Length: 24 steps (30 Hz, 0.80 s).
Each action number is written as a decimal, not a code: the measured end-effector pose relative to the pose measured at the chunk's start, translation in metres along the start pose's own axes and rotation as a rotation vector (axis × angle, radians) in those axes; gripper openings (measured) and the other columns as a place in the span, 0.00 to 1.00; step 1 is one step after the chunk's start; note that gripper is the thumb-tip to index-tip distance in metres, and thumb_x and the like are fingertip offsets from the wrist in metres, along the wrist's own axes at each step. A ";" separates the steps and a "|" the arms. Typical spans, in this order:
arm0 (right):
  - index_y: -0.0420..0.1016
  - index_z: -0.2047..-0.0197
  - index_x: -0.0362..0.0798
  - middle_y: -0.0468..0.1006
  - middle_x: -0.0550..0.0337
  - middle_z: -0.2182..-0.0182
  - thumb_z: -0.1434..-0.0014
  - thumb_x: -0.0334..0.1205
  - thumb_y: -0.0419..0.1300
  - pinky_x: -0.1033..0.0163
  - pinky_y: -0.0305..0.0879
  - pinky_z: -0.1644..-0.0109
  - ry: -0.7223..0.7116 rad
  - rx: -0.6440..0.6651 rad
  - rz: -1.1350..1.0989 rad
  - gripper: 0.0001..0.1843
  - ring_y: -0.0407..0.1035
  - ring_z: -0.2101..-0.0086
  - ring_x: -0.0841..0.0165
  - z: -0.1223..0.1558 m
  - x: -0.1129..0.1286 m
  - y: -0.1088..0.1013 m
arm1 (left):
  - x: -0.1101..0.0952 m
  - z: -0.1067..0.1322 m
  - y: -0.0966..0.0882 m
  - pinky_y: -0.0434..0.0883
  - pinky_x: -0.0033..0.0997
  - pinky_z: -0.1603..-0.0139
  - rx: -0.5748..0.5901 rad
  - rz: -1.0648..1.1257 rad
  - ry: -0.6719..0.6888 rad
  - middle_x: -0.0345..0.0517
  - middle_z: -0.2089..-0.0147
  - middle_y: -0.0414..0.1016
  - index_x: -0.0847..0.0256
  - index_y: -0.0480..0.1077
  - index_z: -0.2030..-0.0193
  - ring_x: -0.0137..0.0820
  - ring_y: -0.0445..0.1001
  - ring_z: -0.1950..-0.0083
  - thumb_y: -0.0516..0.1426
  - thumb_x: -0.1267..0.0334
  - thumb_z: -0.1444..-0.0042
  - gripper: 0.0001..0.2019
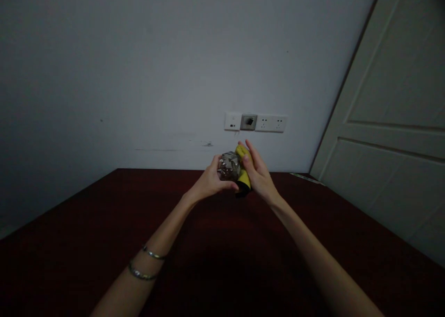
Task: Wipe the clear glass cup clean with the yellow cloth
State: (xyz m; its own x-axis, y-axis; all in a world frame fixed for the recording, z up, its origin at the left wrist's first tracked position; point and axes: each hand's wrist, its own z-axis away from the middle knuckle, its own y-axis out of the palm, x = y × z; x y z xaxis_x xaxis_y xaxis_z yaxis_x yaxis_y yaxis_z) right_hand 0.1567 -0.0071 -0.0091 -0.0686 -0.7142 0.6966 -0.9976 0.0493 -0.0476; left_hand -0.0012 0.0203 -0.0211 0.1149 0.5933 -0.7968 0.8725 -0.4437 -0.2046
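My left hand (212, 180) is wrapped round a faceted, see-through object (230, 166) that looks like a glass or a jar. Its exact kind is hard to make out in the dim light. Against its right side my right hand (259, 173) presses a yellow cloth (244, 178) with a dark lower edge. Both things are held up above the far part of the table. Part of the clear object is covered by my left fingers and the cloth.
A dark red table (146, 215) stretches out to a pale wall (156, 66). Behind my hands, a row of wall sockets (271, 123) is set in the wall. A flat strip (306, 178) lies at the back right, near a white panelled door (392, 168).
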 end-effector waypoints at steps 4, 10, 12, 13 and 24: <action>0.68 0.43 0.54 0.64 0.55 0.38 0.40 0.52 0.57 0.49 0.55 0.34 -0.115 -0.085 0.018 0.24 0.61 0.40 0.61 0.004 0.012 0.004 | 0.001 0.001 0.000 0.74 0.34 0.68 0.046 0.082 -0.092 0.53 0.51 0.69 0.58 0.54 0.45 0.38 0.74 0.60 0.70 0.49 0.64 0.42; 0.73 0.47 0.54 0.70 0.56 0.41 0.40 0.40 0.58 0.48 0.59 0.37 -0.385 0.047 0.205 0.17 0.64 0.42 0.62 0.008 0.026 -0.005 | -0.005 0.003 0.003 0.74 0.35 0.62 0.047 0.048 -0.028 0.51 0.52 0.70 0.58 0.56 0.45 0.38 0.74 0.57 0.68 0.47 0.62 0.40; 0.74 0.49 0.54 0.71 0.56 0.43 0.41 0.39 0.60 0.46 0.59 0.37 -0.470 0.099 0.253 0.16 0.63 0.41 0.61 0.009 0.028 -0.008 | -0.006 0.003 0.004 0.73 0.38 0.58 0.036 -0.006 0.000 0.50 0.52 0.70 0.59 0.57 0.45 0.39 0.74 0.55 0.68 0.47 0.61 0.39; 0.75 0.50 0.54 0.72 0.57 0.43 0.42 0.38 0.60 0.45 0.58 0.36 -0.500 0.120 0.268 0.16 0.63 0.41 0.60 0.009 0.029 -0.008 | -0.006 0.003 0.005 0.73 0.38 0.57 0.025 -0.041 0.011 0.50 0.52 0.70 0.59 0.58 0.46 0.39 0.73 0.54 0.68 0.48 0.61 0.38; 0.78 0.54 0.57 0.75 0.60 0.46 0.41 0.36 0.60 0.48 0.64 0.39 -0.359 0.013 0.193 0.12 0.69 0.45 0.63 0.003 0.028 -0.006 | -0.008 0.001 0.008 0.70 0.40 0.51 -0.101 -0.205 0.078 0.53 0.50 0.71 0.63 0.61 0.46 0.40 0.72 0.51 0.68 0.52 0.61 0.37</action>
State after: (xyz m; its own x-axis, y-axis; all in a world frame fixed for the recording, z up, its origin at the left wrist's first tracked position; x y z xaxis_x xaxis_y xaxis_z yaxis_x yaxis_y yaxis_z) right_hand 0.1609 -0.0295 0.0080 -0.2482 -0.8912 0.3796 -0.9662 0.1993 -0.1638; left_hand 0.0041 0.0114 -0.0164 -0.0370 0.7161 -0.6970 0.9241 -0.2410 -0.2967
